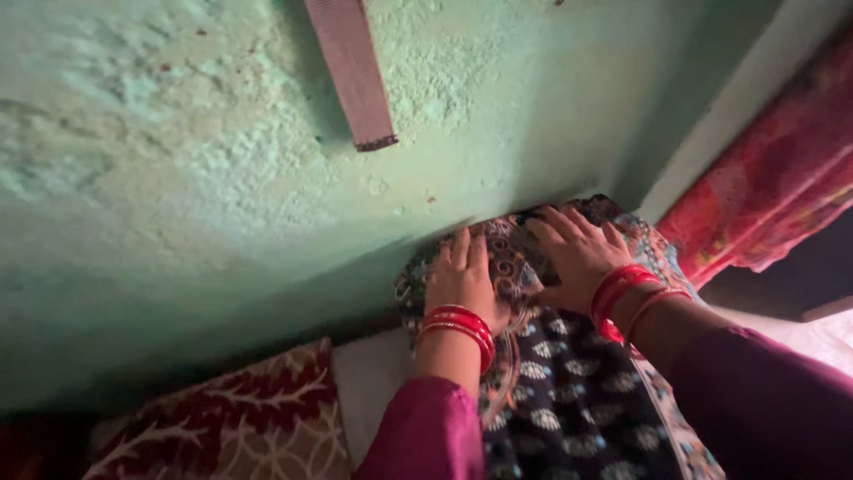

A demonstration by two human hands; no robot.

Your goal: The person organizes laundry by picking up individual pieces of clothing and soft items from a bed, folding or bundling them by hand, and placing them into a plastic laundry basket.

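While both palms lie flat, the left hand (460, 277) and right hand (579, 253) — grasping nothing — press the patterned cloth (569, 391).

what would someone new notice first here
Both hands press flat on a dark patterned cloth against the rough green wall: left hand, right hand, each wrist stacked with red bangles. A pinkish strap hangs above, and a red curtain fills the right edge.

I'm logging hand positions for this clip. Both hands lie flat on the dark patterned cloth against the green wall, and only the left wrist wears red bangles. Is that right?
Not quite. The head view shows red bangles on both wrists, not just the left. The rest holds: the left hand and right hand lie flat on the dark patterned cloth against the green wall.
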